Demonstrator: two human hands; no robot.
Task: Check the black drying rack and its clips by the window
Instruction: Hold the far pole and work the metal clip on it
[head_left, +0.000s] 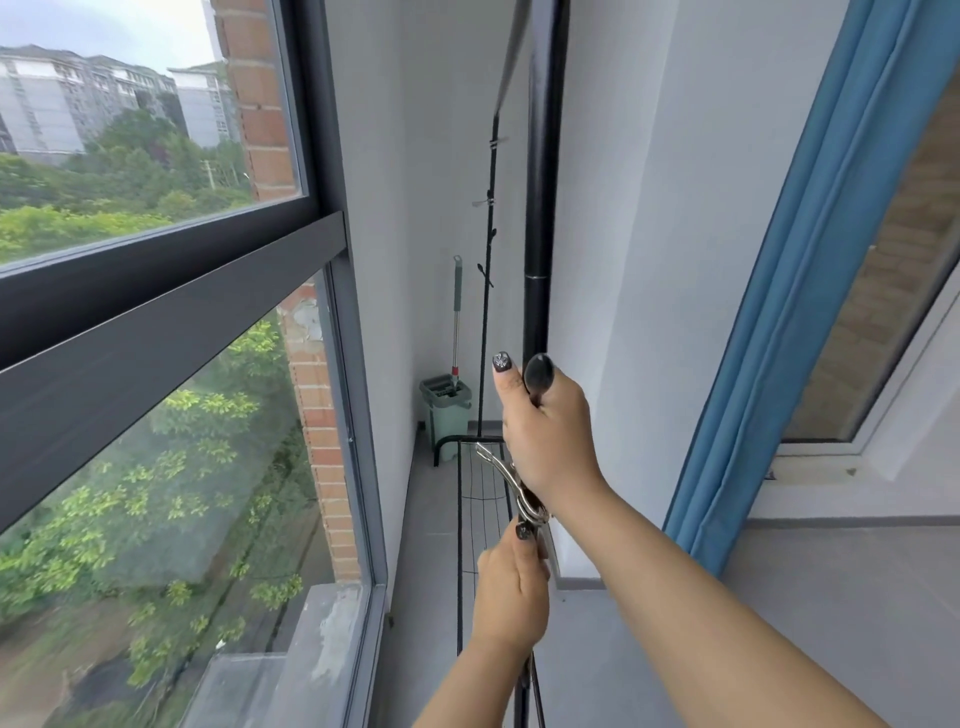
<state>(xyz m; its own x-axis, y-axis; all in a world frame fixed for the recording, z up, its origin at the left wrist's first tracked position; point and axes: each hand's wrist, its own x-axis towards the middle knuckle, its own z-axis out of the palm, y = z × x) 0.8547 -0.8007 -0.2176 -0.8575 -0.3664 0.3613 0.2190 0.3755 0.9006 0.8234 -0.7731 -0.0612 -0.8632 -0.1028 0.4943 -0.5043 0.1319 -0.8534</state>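
Observation:
The black drying rack's thick upright pole rises through the middle of the view. My right hand is wrapped around this pole low down. Just below it, my left hand pinches a shiny metal clip that sits on the rack. A thinner black bar runs beside the pole and carries several small clips. The rack's black wire shelf lies low, between the window wall and my hands.
A large dark-framed window fills the left side. A green mop with its bucket stands in the far corner. A blue curtain hangs at the right beside a white sill. The floor is grey.

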